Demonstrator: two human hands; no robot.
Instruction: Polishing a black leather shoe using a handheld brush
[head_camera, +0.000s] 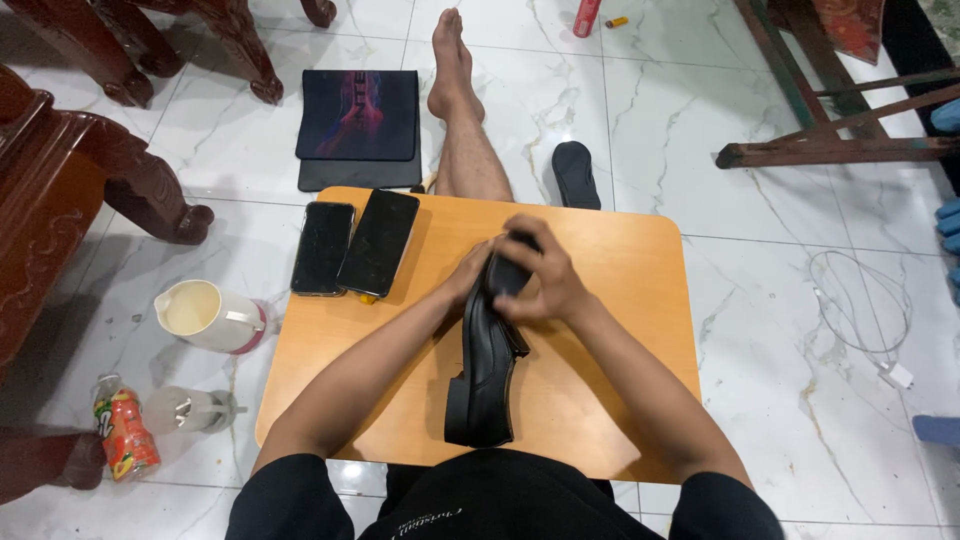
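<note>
A black leather dress shoe (487, 362) lies on its side along the middle of a small orange lap table (620, 330), heel toward me and toe away. My left hand (466, 278) cups the left side of the toe end. My right hand (538, 274) is wrapped over the top of the toe, fingers curled around it. Whether the right hand also holds something small against the shoe is hidden by the fingers.
Two dark phones (322, 248) (379, 241) lie side by side on the table's far left corner. On the marble floor: a white pitcher (205, 315), a drink bottle (126, 433), a dark mat (360, 115), a black slipper (576, 173), a white charger cable (865, 310), carved wooden furniture (70, 170). My bare leg (465, 130) stretches ahead.
</note>
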